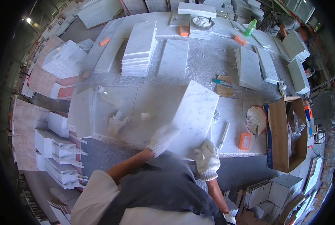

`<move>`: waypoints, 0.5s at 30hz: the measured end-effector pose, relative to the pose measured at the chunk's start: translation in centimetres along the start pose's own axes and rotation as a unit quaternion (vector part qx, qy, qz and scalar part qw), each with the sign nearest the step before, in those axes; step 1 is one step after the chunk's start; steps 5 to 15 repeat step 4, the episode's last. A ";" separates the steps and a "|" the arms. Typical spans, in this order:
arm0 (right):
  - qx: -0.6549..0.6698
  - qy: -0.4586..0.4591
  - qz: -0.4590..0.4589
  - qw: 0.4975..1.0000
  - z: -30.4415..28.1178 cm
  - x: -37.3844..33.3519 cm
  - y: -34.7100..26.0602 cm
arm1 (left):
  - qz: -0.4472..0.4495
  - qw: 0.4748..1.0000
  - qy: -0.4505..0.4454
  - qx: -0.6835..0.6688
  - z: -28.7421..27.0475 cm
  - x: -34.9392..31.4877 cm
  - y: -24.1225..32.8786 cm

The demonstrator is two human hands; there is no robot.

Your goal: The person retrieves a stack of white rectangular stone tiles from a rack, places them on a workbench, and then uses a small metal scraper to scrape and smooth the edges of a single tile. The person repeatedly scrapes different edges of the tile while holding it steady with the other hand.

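A pale grey-veined marble tile (197, 108) lies at an angle in front of me, its near end close to my apron. My left hand (164, 139), in a white knit glove, is at the tile's left edge; motion smears its fingers. Beside the near right corner is my right hand (206, 159), also gloved, its fingers curled against the tile's edge. A white marker-like tube (224, 135) and an orange block (245, 141) lie to the right. Left of the tile are a loose white glove (117, 123) and a small white piece (145, 116).
A bowl of white paste (256, 119) stands beside an open cardboard box (278, 135). Farther back are stacked tiles (137, 52), a single tile (173, 58), a metal bowl (203, 22) and a green bottle (250, 28). Another person (278, 24) is at the far right.
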State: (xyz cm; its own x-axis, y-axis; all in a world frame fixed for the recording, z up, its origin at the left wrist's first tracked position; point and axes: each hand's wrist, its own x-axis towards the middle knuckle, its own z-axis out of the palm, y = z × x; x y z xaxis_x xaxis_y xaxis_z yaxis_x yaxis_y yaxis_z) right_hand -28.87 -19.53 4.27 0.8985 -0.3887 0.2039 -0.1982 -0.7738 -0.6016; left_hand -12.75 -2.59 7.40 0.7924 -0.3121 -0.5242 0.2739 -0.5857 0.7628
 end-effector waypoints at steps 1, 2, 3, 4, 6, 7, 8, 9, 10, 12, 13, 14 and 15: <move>-0.004 0.014 0.021 1.000 0.2 -0.1 -0.4 | 0.017 1.000 -0.013 -0.014 -0.3 -0.1 0.1; -0.009 0.028 0.043 0.999 0.3 -0.1 -0.8 | 0.036 0.999 -0.026 -0.027 -0.6 0.1 0.1; -0.011 0.038 0.076 0.996 0.5 0.0 -1.3 | 0.047 0.998 -0.041 -0.023 -1.0 0.7 0.1; -0.026 0.042 0.102 0.994 0.8 0.4 -1.7 | 0.055 0.997 -0.041 -0.040 -1.6 0.8 -0.1; -0.026 0.042 0.102 0.994 0.8 0.4 -1.7 | 0.055 0.997 -0.041 -0.040 -1.6 0.8 -0.1; -0.026 0.042 0.102 0.994 0.8 0.4 -1.7 | 0.055 0.997 -0.041 -0.040 -1.6 0.8 -0.1; -0.026 0.042 0.102 0.994 0.8 0.4 -1.7 | 0.055 0.997 -0.041 -0.040 -1.6 0.8 -0.1; -0.026 0.042 0.102 0.994 0.8 0.4 -1.7 | 0.055 0.997 -0.041 -0.040 -1.6 0.8 -0.1; -0.026 0.042 0.102 0.994 0.8 0.4 -1.7 | 0.055 0.997 -0.041 -0.040 -1.6 0.8 -0.1; -0.026 0.042 0.102 0.994 0.8 0.4 -1.7 | 0.055 0.997 -0.041 -0.040 -1.6 0.8 -0.1; -0.026 0.042 0.102 0.994 0.8 0.4 -1.7 | 0.055 0.997 -0.041 -0.040 -1.6 0.8 -0.1; -0.026 0.042 0.102 0.994 0.8 0.4 -1.7 | 0.055 0.997 -0.041 -0.040 -1.6 0.8 -0.1; -0.026 0.042 0.102 0.994 0.8 0.4 -1.7 | 0.055 0.997 -0.041 -0.040 -1.6 0.8 -0.1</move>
